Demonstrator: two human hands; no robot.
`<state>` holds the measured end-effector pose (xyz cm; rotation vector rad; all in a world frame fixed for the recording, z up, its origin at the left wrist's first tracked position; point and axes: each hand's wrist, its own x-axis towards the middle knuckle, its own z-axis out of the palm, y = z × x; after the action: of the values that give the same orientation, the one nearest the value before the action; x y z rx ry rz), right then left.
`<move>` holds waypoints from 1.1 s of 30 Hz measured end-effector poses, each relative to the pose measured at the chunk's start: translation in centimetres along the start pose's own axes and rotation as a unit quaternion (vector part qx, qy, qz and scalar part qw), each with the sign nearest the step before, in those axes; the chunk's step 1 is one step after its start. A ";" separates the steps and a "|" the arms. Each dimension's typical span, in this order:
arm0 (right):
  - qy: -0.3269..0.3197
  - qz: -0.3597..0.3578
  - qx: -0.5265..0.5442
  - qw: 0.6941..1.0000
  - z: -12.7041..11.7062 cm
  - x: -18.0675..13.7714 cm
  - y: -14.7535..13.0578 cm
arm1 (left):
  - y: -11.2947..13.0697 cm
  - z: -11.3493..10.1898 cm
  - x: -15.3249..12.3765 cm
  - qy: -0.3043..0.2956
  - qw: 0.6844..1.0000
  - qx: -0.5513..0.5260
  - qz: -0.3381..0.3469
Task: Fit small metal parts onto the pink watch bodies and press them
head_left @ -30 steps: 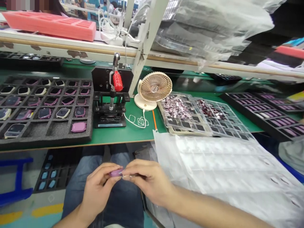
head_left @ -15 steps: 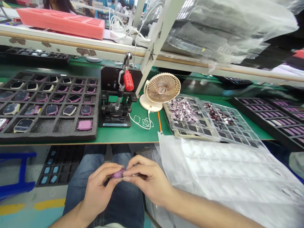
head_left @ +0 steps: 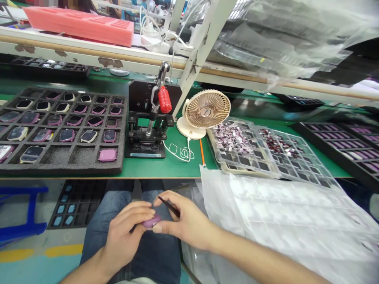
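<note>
Above my lap, my left hand [head_left: 127, 232] is closed around a small purple watch case [head_left: 151, 221], gripping its left side with thumb and fingers. The case's far part is covered by those fingers. My right hand [head_left: 186, 225] comes in from the right, its thumb tip against the near right edge of the case. A slim dark pointed tool [head_left: 169, 206] lies within the right hand's fingers, its tip pointing up and left; its exact kind cannot be made out.
On the green bench stand a foam tray [head_left: 62, 170] of watches, a toggle press [head_left: 148, 130] with red handle, a fan [head_left: 205, 110] and clear trays [head_left: 248, 157] of small parts. An orange stick [head_left: 202, 152] lies near the fan. White sheeting [head_left: 284, 221] covers the right side.
The right index finger has lifted off the case and the dark tool now shows in that hand. More of the purple case is exposed. The view has shifted slightly.
</note>
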<state>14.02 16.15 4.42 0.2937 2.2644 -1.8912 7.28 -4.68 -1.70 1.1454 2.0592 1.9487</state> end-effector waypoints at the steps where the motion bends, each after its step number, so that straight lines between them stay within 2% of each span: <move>1: -0.032 0.023 0.027 0.999 -0.1 0.1 -0.1 | 0.0 0.0 0.1 -0.001 1.000 0.004 0.014; 3: -0.104 0.057 0.090 0.989 -0.3 0.4 -0.5 | 0.0 -0.1 0.2 -0.004 0.999 0.009 0.031; 5: -0.149 0.074 0.135 0.977 -0.2 0.5 -0.8 | 0.0 -0.1 0.2 -0.009 0.999 0.010 0.040; 9: -0.143 0.089 0.140 0.976 0.3 0.5 -0.7 | -0.3 -0.1 0.1 -0.032 0.997 0.013 0.062; 11: -0.123 0.072 0.077 0.987 0.3 0.3 -0.7 | -0.6 -0.2 0.1 -0.050 0.996 0.028 0.072; 13: -0.086 0.036 -0.054 0.994 -0.4 0.4 -1.2 | -0.9 -0.4 0.4 -0.070 0.992 0.061 0.088; 15: -0.011 -0.034 -0.184 0.982 -2.0 0.8 -2.7 | -0.9 -0.8 1.3 -0.079 0.987 0.096 0.101; 17: 0.113 -0.141 -0.251 0.951 -4.1 1.7 -5.4 | -1.0 -0.9 3.1 -0.064 0.984 0.122 0.109; 18: 0.185 -0.204 -0.265 0.924 -5.2 2.4 -7.0 | -1.1 -0.8 4.3 -0.050 0.984 0.131 0.110; 20: 0.306 -0.330 -0.302 0.840 -7.2 4.2 -10.3 | -1.6 -0.2 7.1 -0.014 0.982 0.156 0.106; 21: 0.335 -0.382 -0.335 0.793 -7.8 5.3 -11.7 | -2.1 0.2 8.5 0.005 0.980 0.171 0.101; 23: 0.324 -0.452 -0.415 0.720 -8.5 7.6 -13.5 | -3.3 1.1 11.0 0.032 0.975 0.200 0.093; 25: 0.281 -0.492 -0.472 0.676 -8.5 9.8 -14.2 | -4.8 1.7 12.7 0.042 0.971 0.217 0.091; 27: 0.265 -0.527 -0.484 0.646 -8.3 11.4 -14.3 | -6.0 2.0 13.5 0.043 0.968 0.228 0.093; 29: 0.278 -0.551 -0.469 0.632 -8.2 12.2 -14.6 | -6.9 2.0 13.6 0.043 0.967 0.234 0.094; 31: 0.325 -0.545 -0.428 0.643 -8.3 12.1 -15.5 | -7.3 1.9 13.2 0.042 0.966 0.237 0.094; 33: 0.399 -0.536 -0.368 0.646 -8.5 11.4 -16.3 | -7.5 1.9 12.9 0.043 0.966 0.236 0.096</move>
<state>-1.33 22.09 18.43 -0.6354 4.2009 -0.7150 -4.35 4.77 -3.24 1.4115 2.6448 1.6439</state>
